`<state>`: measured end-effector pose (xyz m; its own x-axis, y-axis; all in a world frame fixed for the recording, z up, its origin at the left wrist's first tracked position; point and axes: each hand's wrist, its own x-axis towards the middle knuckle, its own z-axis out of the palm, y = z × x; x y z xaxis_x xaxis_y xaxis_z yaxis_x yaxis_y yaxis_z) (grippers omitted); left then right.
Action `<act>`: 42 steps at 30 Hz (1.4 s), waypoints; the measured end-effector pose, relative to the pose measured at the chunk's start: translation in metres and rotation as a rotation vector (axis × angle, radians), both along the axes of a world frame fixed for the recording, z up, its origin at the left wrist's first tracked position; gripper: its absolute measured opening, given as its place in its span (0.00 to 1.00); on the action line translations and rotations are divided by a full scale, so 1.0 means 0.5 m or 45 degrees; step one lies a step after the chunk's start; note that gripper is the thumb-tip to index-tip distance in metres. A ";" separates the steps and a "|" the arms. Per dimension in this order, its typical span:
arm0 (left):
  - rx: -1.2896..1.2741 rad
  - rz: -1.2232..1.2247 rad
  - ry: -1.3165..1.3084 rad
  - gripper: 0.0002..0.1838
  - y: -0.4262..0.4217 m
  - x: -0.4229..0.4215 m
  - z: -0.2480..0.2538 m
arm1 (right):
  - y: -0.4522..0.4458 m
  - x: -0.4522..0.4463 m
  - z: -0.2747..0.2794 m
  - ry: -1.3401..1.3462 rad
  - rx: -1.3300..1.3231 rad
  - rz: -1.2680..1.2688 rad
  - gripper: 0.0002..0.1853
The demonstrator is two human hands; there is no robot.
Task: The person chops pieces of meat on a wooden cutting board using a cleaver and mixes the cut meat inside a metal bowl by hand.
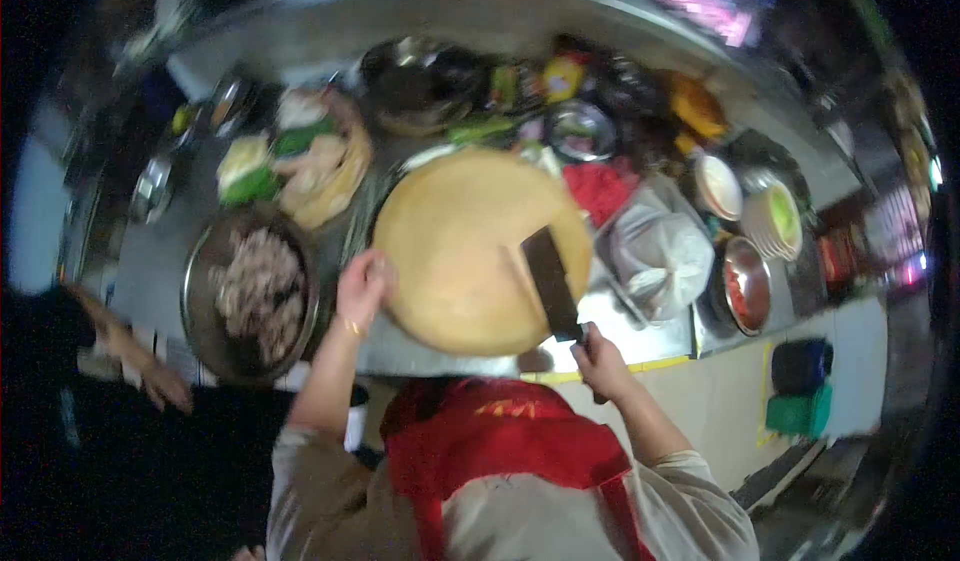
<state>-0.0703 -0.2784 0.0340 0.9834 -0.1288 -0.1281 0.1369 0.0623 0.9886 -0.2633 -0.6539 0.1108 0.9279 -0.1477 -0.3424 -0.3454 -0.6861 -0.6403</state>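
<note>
A large round wooden board (450, 251) lies in front of me on the metal counter. My right hand (603, 363) is wrapped round the handle of a cleaver (550, 283), whose dark, wide blade lies over the right part of the board. At the board's left edge is my left hand (364, 283), its fingers curled; blur hides whether they grip the rim or anything else. To its left stands a metal bowl (190, 301) holding chopped meat (262, 296).
Another person's hand (165, 386) is at the lower left. Behind the board are a dark wok (420, 81) and a small metal bowl (582, 131). A plastic bag (660, 251), stacked bowls (770, 221) and a bowl with red contents (747, 286) stand right.
</note>
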 end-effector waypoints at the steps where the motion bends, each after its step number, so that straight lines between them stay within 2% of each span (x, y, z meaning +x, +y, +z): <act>1: 0.334 0.007 -0.602 0.13 -0.027 -0.007 -0.050 | 0.002 0.001 0.011 0.029 -0.056 0.029 0.18; 2: 0.840 -0.049 -0.563 0.10 -0.056 -0.034 -0.015 | 0.014 0.010 0.052 0.143 0.034 -0.002 0.18; 3: 1.348 -0.141 -0.547 0.08 -0.085 -0.062 0.024 | 0.008 0.009 0.042 0.060 0.014 0.037 0.17; 4: 1.323 -0.351 -0.690 0.12 -0.100 -0.065 0.043 | 0.002 0.005 0.029 -0.015 -0.004 0.084 0.17; 5: 1.330 -0.283 -0.900 0.14 -0.107 -0.071 -0.012 | -0.001 0.008 0.032 0.010 -0.018 0.090 0.16; 8: 1.400 -0.324 -1.194 0.15 -0.138 -0.096 0.011 | -0.009 0.001 0.017 -0.031 -0.024 0.109 0.16; 11: 1.379 -0.467 -1.025 0.16 -0.148 -0.130 0.038 | -0.012 -0.002 0.010 -0.063 -0.011 0.121 0.17; 14: 1.289 -0.487 -1.041 0.17 -0.142 -0.132 0.022 | -0.018 -0.002 -0.009 -0.103 -0.015 0.138 0.18; 17: 0.740 -0.179 -0.347 0.17 -0.160 -0.141 -0.006 | -0.019 0.002 -0.014 -0.076 -0.005 0.138 0.19; 20: 0.594 -0.055 -0.441 0.15 -0.188 -0.128 -0.033 | -0.018 0.002 0.004 -0.067 -0.040 0.182 0.19; 22: 0.936 -0.106 -0.860 0.11 -0.196 -0.129 -0.025 | -0.018 0.004 0.013 -0.029 -0.053 0.211 0.18; 24: 1.190 -0.113 -0.865 0.11 -0.192 -0.146 -0.027 | -0.019 -0.002 0.010 -0.074 -0.001 0.228 0.17; 26: 1.057 -0.085 -0.897 0.11 -0.185 -0.150 -0.029 | -0.002 -0.001 0.062 0.013 0.085 0.279 0.15; 30: 1.010 -0.059 -0.932 0.10 -0.163 -0.130 -0.034 | 0.037 -0.007 0.111 -0.010 -0.040 0.424 0.15; 35: 0.949 -0.170 -0.701 0.10 -0.150 -0.116 -0.028 | 0.064 0.001 0.110 -0.011 -0.064 0.508 0.16; 42: 1.073 -0.200 -0.865 0.10 -0.164 -0.116 -0.015 | 0.081 -0.008 0.095 0.006 -0.059 0.476 0.17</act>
<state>-0.1281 -0.3606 0.0266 0.8625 -0.3844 0.3292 -0.5060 -0.6405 0.5777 -0.2671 -0.6134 0.1583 0.9191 0.1858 -0.3474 -0.0681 -0.7935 -0.6047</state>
